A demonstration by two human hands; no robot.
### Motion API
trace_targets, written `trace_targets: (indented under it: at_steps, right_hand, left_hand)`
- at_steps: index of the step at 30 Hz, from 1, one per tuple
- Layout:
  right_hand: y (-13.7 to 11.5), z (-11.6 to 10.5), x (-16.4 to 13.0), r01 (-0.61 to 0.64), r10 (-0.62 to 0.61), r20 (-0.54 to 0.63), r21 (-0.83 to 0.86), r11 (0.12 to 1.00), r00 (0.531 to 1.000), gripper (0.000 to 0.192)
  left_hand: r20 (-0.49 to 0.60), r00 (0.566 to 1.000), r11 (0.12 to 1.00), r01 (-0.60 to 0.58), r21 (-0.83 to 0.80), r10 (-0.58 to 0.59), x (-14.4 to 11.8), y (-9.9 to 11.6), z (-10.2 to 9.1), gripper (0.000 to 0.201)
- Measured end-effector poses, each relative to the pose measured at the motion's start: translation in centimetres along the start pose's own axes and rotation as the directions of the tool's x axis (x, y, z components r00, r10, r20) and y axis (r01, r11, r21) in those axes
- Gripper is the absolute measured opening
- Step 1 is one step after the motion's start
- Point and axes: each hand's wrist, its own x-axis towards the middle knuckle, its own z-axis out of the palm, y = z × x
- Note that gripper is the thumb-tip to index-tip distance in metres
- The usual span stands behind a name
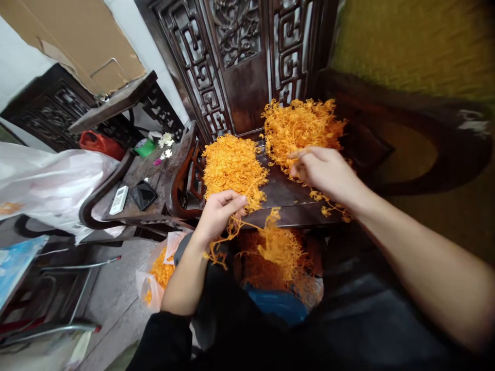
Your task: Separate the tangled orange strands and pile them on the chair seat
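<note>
Two heaps of thin orange strands lie on the dark wooden surface (286, 193): the loose right heap (299, 126) and the denser left heap (232, 162). The right hand (325, 172) pinches strands at the right heap's edge. The left hand (220, 211) clenches a dangling bunch (228, 234).

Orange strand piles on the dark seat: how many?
2: left pile above the left hand; right pile by the carved back, under the right hand. More may be hidden below the seat edge.
</note>
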Motion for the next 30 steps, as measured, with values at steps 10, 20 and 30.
trace_targets:
  at_steps: [10, 20, 30]
  right_hand:
    - [-1.2, 5.4, -2.4, -0.059, -0.005, 0.249, 0.248, 0.967, 0.968, 0.034]
    - [-2.3, 6.6, -3.5, 0.425, -0.453, 0.289, 0.159, 0.891, 0.843, 0.038]
    - [-2.6, 5.8, -2.5, 0.626, -0.594, 0.196, -0.223, 0.747, 0.780, 0.044]
  left_hand:
    - [-0.006, 1.000, 0.990, -0.004, -0.142, 0.004, 0.7, 0.1, 0.7, 0.038]
    - [-0.182, 0.982, 0.969, -0.090, -0.228, 0.049, 1.3, -0.4, 0.0, 0.042]
    - [-0.078, 0.997, 0.996, 0.008, -0.085, -0.014, 0.0, -0.3, -0.7, 0.039]
